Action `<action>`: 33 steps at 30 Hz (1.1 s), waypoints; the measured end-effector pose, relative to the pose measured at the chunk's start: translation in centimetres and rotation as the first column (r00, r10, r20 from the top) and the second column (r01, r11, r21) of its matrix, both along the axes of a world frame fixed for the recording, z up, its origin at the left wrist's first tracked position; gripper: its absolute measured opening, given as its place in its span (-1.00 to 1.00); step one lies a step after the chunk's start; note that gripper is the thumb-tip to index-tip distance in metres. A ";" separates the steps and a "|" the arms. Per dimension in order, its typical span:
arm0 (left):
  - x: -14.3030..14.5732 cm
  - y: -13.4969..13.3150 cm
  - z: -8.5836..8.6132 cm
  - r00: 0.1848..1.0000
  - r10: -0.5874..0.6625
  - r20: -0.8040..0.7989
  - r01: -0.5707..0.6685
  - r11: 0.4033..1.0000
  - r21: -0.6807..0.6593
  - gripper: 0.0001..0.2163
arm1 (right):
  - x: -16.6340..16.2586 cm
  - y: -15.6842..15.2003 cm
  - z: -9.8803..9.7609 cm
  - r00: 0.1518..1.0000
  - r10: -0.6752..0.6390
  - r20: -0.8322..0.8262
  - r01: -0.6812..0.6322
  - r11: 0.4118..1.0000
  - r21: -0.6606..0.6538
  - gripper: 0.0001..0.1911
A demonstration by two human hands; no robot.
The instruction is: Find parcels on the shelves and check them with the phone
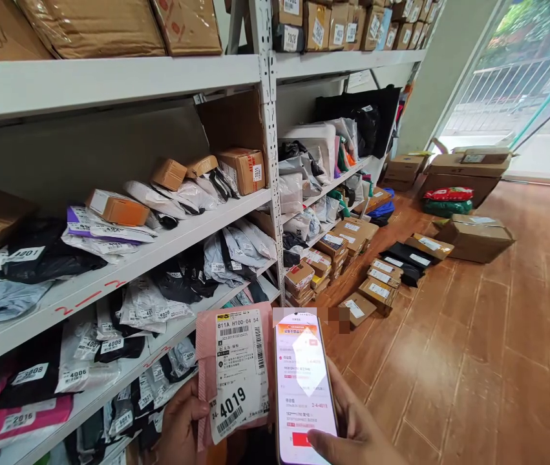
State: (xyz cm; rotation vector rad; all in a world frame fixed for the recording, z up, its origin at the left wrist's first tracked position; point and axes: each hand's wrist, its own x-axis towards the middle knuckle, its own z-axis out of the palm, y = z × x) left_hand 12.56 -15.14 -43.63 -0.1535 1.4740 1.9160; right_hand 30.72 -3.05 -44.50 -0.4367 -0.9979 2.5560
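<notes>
My left hand (185, 416) grips a pink parcel (207, 336) by its lower left side. Its white label (240, 371) faces me and carries the large number 4019. Close beside it, my right hand (352, 423) holds a smartphone (304, 387) upright, fingers behind its right edge. The thumb lies over the lower part of the lit screen, at a red button. A bright glare covers the middle of the display, where red and black lines of text show. Parcel and phone are side by side, in front of the shelves.
White metal shelves (197, 236) hold bagged parcels and small boxes with number labels. Flat parcels (379, 290) lie on the wooden floor (488, 349) beside the rack. Larger cartons (473, 239) stand near the glass door (521, 110). A perforated post (271, 148) divides the rack.
</notes>
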 end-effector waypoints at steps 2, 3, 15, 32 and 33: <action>0.0 0.2 0.2 0.999 0.026 0.035 -0.026 1.000 -0.008 -0.78 | 0.0 0.1 0.1 1.000 -0.003 -0.003 0.003 1.000 -0.006 0.13; 0.0 0.2 0.2 0.999 0.028 0.041 -0.028 1.000 -0.013 -0.78 | -0.1 0.1 0.2 1.000 -0.004 0.000 0.004 1.000 -0.005 0.12; -0.2 0.6 0.8 0.999 0.026 0.039 -0.025 0.999 -0.028 -0.81 | -0.3 0.1 -0.2 1.000 -0.024 0.000 0.024 1.000 0.001 -0.01; -1.2 0.0 0.0 0.997 -0.059 0.051 0.059 0.998 0.009 -0.76 | -0.3 0.4 0.8 1.000 -0.006 -0.018 0.007 0.999 0.036 0.00; -1.4 0.0 0.0 0.996 -0.037 0.078 0.037 0.999 0.003 -0.74 | -0.3 0.4 0.9 1.000 -0.003 -0.020 0.004 0.999 0.041 -0.01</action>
